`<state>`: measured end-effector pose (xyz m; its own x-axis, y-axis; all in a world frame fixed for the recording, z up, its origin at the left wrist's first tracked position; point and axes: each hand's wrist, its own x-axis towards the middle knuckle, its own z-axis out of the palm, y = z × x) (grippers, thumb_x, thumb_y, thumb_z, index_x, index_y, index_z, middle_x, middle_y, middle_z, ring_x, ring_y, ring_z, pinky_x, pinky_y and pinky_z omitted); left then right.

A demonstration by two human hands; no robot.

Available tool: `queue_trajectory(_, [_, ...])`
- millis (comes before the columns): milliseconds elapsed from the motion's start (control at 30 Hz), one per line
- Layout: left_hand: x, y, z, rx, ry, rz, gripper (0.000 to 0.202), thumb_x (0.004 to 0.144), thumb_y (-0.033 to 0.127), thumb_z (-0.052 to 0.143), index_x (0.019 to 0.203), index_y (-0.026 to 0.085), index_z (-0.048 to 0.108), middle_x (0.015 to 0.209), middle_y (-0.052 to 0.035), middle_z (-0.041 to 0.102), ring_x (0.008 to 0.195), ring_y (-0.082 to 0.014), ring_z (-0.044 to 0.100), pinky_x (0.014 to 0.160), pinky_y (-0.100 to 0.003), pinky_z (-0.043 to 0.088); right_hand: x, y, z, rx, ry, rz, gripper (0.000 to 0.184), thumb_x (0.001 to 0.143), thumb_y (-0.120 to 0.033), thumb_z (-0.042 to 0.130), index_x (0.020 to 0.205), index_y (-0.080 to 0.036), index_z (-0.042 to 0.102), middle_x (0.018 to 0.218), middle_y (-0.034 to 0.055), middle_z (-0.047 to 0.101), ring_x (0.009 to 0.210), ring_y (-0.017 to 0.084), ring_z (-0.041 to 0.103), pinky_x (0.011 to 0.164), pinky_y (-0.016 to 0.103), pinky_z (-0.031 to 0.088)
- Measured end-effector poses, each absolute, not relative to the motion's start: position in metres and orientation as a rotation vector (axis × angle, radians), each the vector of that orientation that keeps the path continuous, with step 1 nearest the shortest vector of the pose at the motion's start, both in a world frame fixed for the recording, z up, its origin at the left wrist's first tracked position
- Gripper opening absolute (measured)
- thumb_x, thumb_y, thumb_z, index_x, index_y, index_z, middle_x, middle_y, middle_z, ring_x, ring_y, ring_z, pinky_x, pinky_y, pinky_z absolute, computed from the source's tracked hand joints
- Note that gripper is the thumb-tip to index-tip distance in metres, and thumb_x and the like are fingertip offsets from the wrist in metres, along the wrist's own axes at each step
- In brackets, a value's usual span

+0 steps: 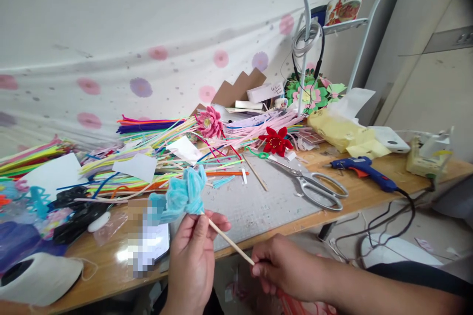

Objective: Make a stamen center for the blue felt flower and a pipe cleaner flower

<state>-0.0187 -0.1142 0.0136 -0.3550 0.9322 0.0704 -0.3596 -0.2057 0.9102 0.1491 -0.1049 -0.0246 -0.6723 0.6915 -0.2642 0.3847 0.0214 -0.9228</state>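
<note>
Blue fuzzy pipe-cleaner petals, bunched into a flower [186, 194], sit at the upper end of a thin wooden stick [229, 241]. My left hand [195, 251] pinches the stick just under the flower, thumb in front and fingers behind. The stick slants down to the right, where my right hand [275, 266] grips its lower end between thumb and fingers. Both hands are at the table's front edge, above a grey cutting mat [244, 206]. Part of the flower's left side borders on a blurred patch over a phone [158, 241].
Scissors [314, 187] and a blue glue gun [364, 170] with a trailing cord lie on the right. Behind are piles of coloured pipe cleaners [148, 167], a red flower [276, 141] and a pink flower [209, 122]. A thread cone [48, 275] lies front left.
</note>
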Motion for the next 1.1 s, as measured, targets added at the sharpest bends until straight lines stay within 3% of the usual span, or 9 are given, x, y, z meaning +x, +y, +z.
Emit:
queue_trajectory(167, [-0.015,-0.114,0.013,0.796,1.002,1.623,0.018,0.080,0.034,0.061,0.079,0.016,0.056,0.078,-0.0050,0.069,0.078,-0.0210,0.067,0.077,-0.038,0.051,0.162,-0.099,-0.007,-1.073,-2.360,1.207,0.013,0.078,-0.026,0.060,0.071,-0.017,0.065,0.064,0.0011,0.066,0.058,0.011,0.057,0.053,0.020,0.038])
queue_trajectory(267, [-0.011,-0.114,0.014,0.792,0.982,1.526,0.018,0.081,0.035,0.059,0.080,0.017,0.056,0.087,-0.0051,0.070,0.076,-0.0194,0.067,0.081,-0.038,0.049,0.167,-0.086,0.004,-0.957,-2.235,1.001,0.020,0.083,-0.036,0.058,0.084,-0.017,0.066,0.076,0.0043,0.067,0.068,0.014,0.059,0.062,0.023,0.043])
queue_trajectory(467, [0.000,-0.110,0.015,0.760,0.875,1.505,0.017,0.082,0.033,0.058,0.091,0.018,0.058,0.108,-0.0086,0.064,0.079,-0.0182,0.065,0.075,-0.036,0.051,0.153,-0.065,0.012,-0.695,-2.165,0.632,0.020,0.086,-0.024,0.054,0.104,-0.018,0.062,0.095,0.0087,0.062,0.086,0.016,0.059,0.076,0.028,0.048])
queue_trajectory(667, [-0.010,-0.113,0.016,0.622,0.849,1.534,0.017,0.082,0.033,0.058,0.090,0.019,0.053,0.113,-0.0077,0.061,0.066,-0.0141,0.064,0.061,-0.032,0.052,0.147,-0.070,0.019,-0.590,-2.453,0.234,0.026,0.092,-0.024,0.043,0.107,-0.017,0.064,0.086,0.0094,0.065,0.072,0.017,0.058,0.062,0.028,0.044])
queue_trajectory(800, [-0.033,-0.115,0.009,0.642,1.045,1.572,0.021,0.081,0.037,0.057,0.086,0.019,0.049,0.097,-0.0062,0.066,0.054,-0.0143,0.063,0.050,-0.030,0.050,0.145,-0.054,0.021,-0.559,-2.534,0.277,0.028,0.093,-0.022,0.040,0.097,-0.019,0.067,0.082,0.0074,0.066,0.071,0.015,0.058,0.062,0.025,0.042])
queue_trajectory(900, [-0.049,-0.113,0.002,0.646,1.165,1.663,0.018,0.083,0.035,0.055,0.082,0.018,0.048,0.079,-0.0011,0.065,0.046,-0.0111,0.058,0.047,-0.025,0.045,0.132,-0.021,0.017,-0.883,-2.547,0.309,0.024,0.091,-0.025,0.045,0.089,-0.018,0.068,0.083,0.0061,0.065,0.078,0.014,0.059,0.070,0.024,0.043])
queue_trajectory(1100, [-0.061,-0.114,-0.002,0.615,1.133,1.722,0.016,0.082,0.034,0.056,0.082,0.019,0.052,0.056,0.0058,0.049,0.043,-0.0061,0.044,0.042,-0.017,0.033,0.083,0.046,-0.001,-1.256,-2.587,0.116,0.024,0.083,-0.022,0.056,0.103,-0.015,0.066,0.102,0.0131,0.061,0.103,0.027,0.052,0.086,0.033,0.040])
